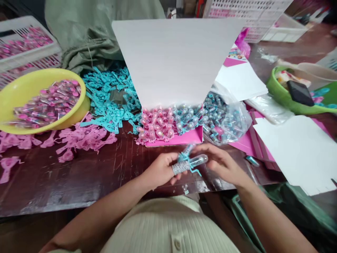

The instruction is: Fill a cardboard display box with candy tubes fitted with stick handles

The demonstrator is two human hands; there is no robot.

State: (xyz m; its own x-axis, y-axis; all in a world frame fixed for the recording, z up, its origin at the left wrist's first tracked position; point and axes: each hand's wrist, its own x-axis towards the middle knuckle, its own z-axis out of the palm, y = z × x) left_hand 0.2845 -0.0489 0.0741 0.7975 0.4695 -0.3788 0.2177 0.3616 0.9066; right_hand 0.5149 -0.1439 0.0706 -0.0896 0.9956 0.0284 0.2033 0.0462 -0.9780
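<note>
Tube [189,164] with a clear domed end is gripped by the left hand [160,170] just in front of the pink box [173,141]; blur hides whether the curled right hand [221,163] grips a second tube [187,151]. The box's raised white lid [173,59] blocks what is behind, with a cut-off yellow basin [84,109] to its left and a cloudy plastic bag [240,117] beside its right.

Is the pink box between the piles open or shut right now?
Open: the pink box has its white lid raised, and pink and blue tubes show inside.
</note>
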